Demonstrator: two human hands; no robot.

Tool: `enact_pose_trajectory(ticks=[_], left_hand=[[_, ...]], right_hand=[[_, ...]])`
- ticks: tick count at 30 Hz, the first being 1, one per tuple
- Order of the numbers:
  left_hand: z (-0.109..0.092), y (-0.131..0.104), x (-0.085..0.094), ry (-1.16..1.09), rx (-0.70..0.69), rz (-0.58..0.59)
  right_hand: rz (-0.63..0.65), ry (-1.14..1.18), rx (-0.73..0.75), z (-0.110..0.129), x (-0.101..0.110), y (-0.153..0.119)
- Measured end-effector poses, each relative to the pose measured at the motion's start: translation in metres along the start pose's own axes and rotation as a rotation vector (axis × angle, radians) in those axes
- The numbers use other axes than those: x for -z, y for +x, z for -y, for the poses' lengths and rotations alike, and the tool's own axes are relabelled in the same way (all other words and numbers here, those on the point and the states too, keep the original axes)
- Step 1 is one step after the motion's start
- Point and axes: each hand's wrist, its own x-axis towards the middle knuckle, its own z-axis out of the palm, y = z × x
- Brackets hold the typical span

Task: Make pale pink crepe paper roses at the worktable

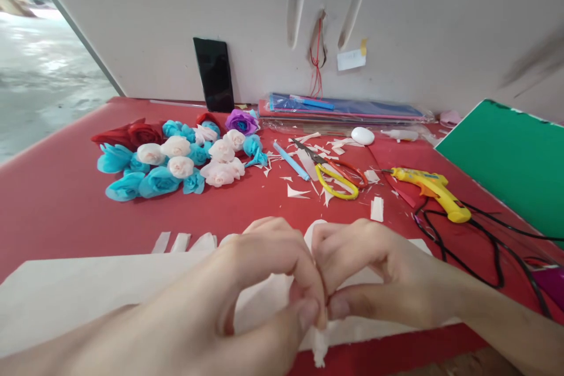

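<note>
My left hand [268,282] and my right hand [370,264] meet at the front, both closed in a pinch on pale crepe paper [321,349]. Its crumpled, twisted end sticks out below the fingertips; most of the rest is hidden by the fingers. Behind the knuckles a rounded pale paper edge [316,229] shows, though I cannot tell whether it joins the held piece. Beneath both hands lies a wide white sheet [88,288], and several cut pale paper strips [180,242] lie along its far edge.
Blue, pale pink, red and purple paper flowers [161,181] cluster at left on the red table. Scissors [337,182] lie among paper scraps. A yellow glue gun [434,188] with black cable rests at right, near a green board [506,170]. A phone [214,73] leans against the wall.
</note>
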Motion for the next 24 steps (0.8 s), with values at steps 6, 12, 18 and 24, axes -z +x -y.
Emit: enact_pose_trajectory(ticks=[6, 12, 18, 24], left_hand=[[-0.003, 0.003, 0.005, -0.124, 0.095, -0.067], [-0.002, 0.007, 0.002, -0.153, 0.093, -0.079], [-0.005, 0.006, 0.002, -0.25, 0.091, -0.086], [-0.006, 0.01, 0.003, -0.514, 0.174, -0.078]], right_hand=[[-0.101, 0.031, 0.137, -0.008, 0.005, -0.001], [-0.117, 0.061, 0.149, -0.011, 0.005, 0.001], [-0.117, 0.182, 0.106, -0.016, 0.0, 0.001], [-0.14, 0.365, -0.013, -0.017, -0.008, 0.0]])
